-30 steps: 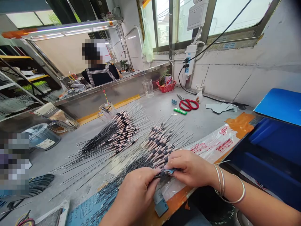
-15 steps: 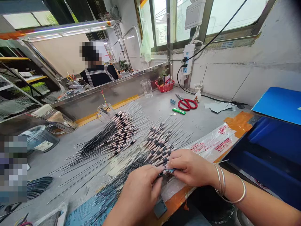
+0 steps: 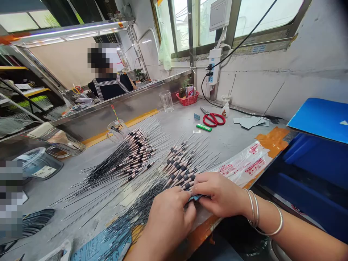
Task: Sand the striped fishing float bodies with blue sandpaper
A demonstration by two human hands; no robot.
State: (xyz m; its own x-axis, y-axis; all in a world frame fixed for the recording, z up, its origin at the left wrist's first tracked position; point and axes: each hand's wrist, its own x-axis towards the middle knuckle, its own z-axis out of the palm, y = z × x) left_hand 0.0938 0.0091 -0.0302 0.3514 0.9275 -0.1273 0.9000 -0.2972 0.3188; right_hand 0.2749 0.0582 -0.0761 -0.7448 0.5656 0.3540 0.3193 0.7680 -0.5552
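Two fans of thin pink-and-black fishing floats with long wire stems lie on the grey bench: a far pile [image 3: 133, 156] and a near pile [image 3: 179, 168]. My left hand [image 3: 170, 219] and my right hand [image 3: 220, 194] meet at the bench's front edge, just below the near pile. Both are closed in a pinch on a small blue piece of sandpaper [image 3: 195, 198] folded round a float; only a sliver of it shows between the fingers. Silver bangles [image 3: 268, 217] circle my right wrist.
Red scissors [image 3: 214, 119], a green lighter [image 3: 203, 127], a glass [image 3: 166, 101], a red basket [image 3: 187, 98] and grey paper pieces [image 3: 248, 121] lie at the back. A printed plastic bag [image 3: 246, 163] lies right of the hands, blue bins [image 3: 312, 159] beyond. A person sits behind the metal divider [image 3: 130, 103].
My left hand slid forward to the right and now covers the joint with the right hand; the blue piece under it near the edge is hidden. The view shifted slightly.
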